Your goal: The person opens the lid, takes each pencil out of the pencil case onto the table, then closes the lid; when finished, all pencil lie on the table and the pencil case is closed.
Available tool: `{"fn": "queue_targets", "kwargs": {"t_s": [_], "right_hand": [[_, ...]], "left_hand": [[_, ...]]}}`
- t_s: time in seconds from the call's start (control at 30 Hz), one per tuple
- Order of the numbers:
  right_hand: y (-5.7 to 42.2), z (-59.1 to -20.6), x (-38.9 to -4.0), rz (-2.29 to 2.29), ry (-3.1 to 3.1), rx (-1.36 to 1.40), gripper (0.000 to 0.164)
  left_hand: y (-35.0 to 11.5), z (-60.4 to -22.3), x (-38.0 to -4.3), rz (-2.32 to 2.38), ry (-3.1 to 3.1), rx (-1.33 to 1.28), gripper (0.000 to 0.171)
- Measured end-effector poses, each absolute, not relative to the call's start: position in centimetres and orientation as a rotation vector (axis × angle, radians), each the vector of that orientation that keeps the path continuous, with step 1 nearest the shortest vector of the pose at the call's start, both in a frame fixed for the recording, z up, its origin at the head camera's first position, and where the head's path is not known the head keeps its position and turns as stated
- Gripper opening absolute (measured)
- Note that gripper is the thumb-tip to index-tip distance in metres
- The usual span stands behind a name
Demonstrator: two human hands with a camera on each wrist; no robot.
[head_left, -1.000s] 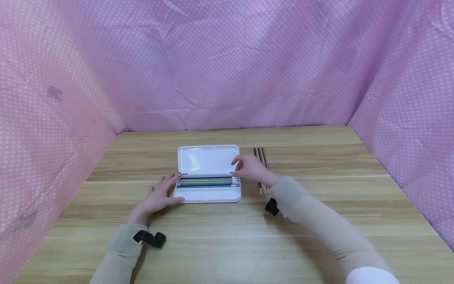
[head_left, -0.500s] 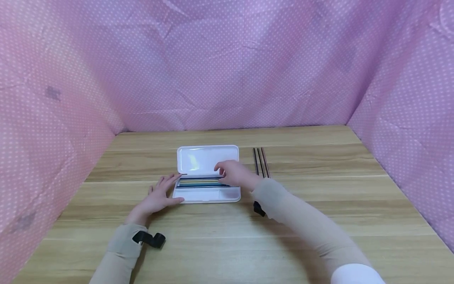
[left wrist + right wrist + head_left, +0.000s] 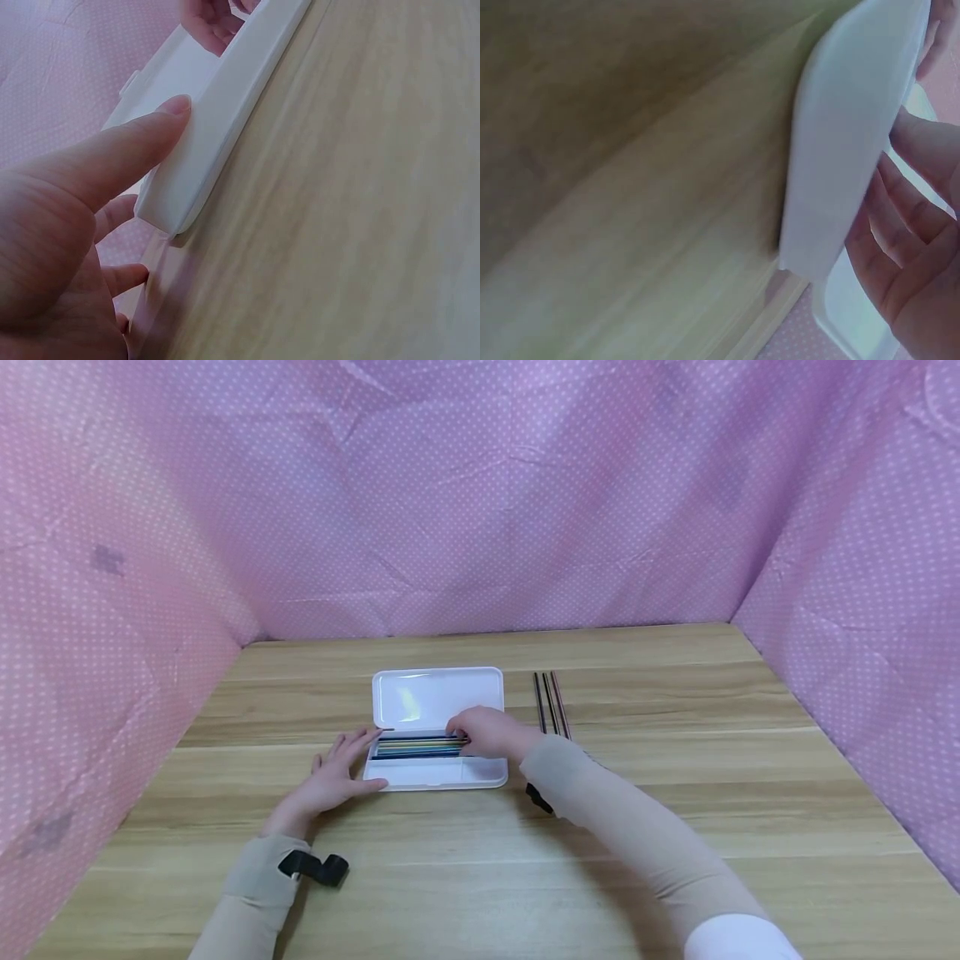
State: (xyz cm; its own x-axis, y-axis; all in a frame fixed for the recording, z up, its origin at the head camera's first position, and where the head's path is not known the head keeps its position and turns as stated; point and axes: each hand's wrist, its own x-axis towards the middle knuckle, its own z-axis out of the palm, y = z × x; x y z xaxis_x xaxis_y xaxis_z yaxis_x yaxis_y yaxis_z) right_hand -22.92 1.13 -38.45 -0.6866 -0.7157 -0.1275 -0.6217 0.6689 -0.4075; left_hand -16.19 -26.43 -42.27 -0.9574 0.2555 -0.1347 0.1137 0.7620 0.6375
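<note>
A bundle of pencils [image 3: 416,749] is held lengthwise in the rear part of the white pencil case [image 3: 412,774], whose lid [image 3: 431,689] is laid back. The pencils' right ends are covered by the right hand [image 3: 491,732], its fingers bent down into the case; whether any pencil is grasped cannot be told. The case's left end is spanned by the left hand [image 3: 337,777], fingers spread, nothing gripped, thumb on the front rim. If this light steadying were lost, the case could be slid by a sideways push. The front pencil could be rolled forward by a fingertip. To the right, three loose pencils [image 3: 551,703] are partly hidden by the right sleeve [image 3: 622,810], and could be knocked by it.
</note>
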Motion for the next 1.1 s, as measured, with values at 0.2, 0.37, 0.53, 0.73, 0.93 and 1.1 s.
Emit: {"fn": "queue_targets", "kwargs": {"t_s": [0.2,0.37,0.53,0.73,0.93,1.1], "right_hand": [[0.84,-38.34,-22.97,-0.426,2.618,-1.105,0.024],[0.95,-38.50,-23.32,-0.428,2.585,-1.147,0.021],[1.12,-38.59,-23.66,-0.465,2.542,-1.130,0.021],[1.08,-38.35,-23.69,-0.507,2.493,-1.082,0.025],[0.92,-38.42,-23.73,-0.484,2.502,-1.105,0.022],[0.86,-38.39,-23.65,-0.465,2.506,-1.098,0.023]], "left_hand": [[-26.50,-42.31,-16.17,0.980,2.743,0.295,0.087],[-26.48,-42.30,-16.17,0.978,2.740,0.288,0.087],[-26.51,-42.37,-16.25,0.965,2.749,0.286,0.087],[-26.51,-42.45,-16.29,0.964,2.749,0.290,0.088],[-26.54,-42.49,-16.38,0.955,2.762,0.297,0.088],[-26.57,-42.44,-16.41,0.953,2.765,0.295,0.088]]}}
